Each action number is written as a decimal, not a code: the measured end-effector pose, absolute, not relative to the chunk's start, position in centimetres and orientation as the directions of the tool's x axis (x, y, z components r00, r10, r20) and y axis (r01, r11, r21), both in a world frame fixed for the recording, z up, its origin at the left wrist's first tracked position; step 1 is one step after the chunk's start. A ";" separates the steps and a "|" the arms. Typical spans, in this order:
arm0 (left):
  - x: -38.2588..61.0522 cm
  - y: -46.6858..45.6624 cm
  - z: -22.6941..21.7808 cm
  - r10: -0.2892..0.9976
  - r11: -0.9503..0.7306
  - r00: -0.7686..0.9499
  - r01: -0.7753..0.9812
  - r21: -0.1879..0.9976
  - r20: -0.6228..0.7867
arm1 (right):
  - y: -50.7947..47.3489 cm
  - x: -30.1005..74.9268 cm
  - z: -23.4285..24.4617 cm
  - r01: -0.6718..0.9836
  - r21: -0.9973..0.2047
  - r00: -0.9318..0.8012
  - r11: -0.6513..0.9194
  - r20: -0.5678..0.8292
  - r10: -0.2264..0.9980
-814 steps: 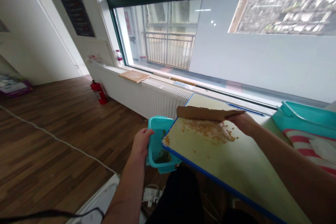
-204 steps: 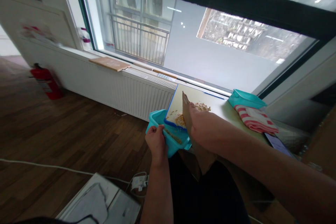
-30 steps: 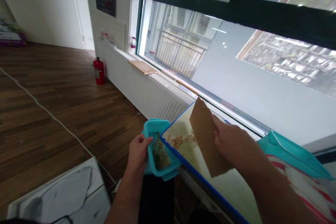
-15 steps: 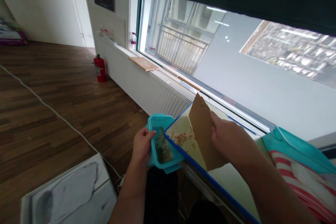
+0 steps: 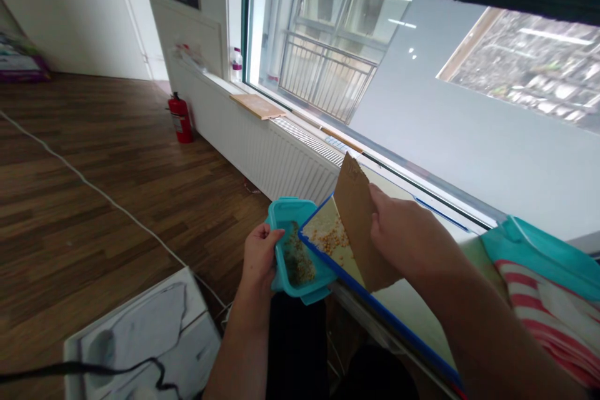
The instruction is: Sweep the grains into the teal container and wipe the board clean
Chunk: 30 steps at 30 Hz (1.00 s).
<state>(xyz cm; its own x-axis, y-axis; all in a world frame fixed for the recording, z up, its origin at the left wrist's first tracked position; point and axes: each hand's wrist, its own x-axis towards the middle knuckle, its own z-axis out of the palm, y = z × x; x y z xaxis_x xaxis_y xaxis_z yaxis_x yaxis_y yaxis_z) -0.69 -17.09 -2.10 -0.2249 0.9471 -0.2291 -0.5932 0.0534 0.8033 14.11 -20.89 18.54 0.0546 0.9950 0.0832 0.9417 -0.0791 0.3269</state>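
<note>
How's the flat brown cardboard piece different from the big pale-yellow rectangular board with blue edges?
Colour: the brown cardboard piece is plain, while the pale-yellow board has a blue border.
Size: the cardboard is smaller; the board is much bigger.
Pose: the cardboard is tilted up on edge in the right hand, but the board lies broad side up, with small orange-yellow kernels on it.
Both are flat sheets.
</note>
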 end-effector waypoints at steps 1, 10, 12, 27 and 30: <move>-0.7 -17.1 -2.0 0.947 0.053 -0.226 -0.592 0.804 -0.229 | -20.9 14.0 18.5 0.940 0.332 0.059 -0.083 0.081 0.995; -0.6 -17.1 -1.7 0.948 0.055 -0.217 -0.608 0.792 -0.232 | -20.9 12.5 18.6 0.944 0.314 0.081 -0.100 0.075 0.994; -0.6 -17.2 -1.7 0.948 0.051 -0.219 -0.609 0.791 -0.230 | -20.9 12.2 18.6 0.944 0.313 0.083 -0.101 0.071 0.994; -0.6 -17.3 -1.8 0.948 0.049 -0.217 -0.622 0.782 -0.233 | -20.7 13.8 19.6 0.948 0.305 0.064 -0.088 0.089 0.994; -0.6 -17.3 -1.9 0.944 0.063 -0.217 -0.622 0.780 -0.249 | -21.0 15.3 20.1 0.943 0.310 0.095 -0.122 0.102 0.990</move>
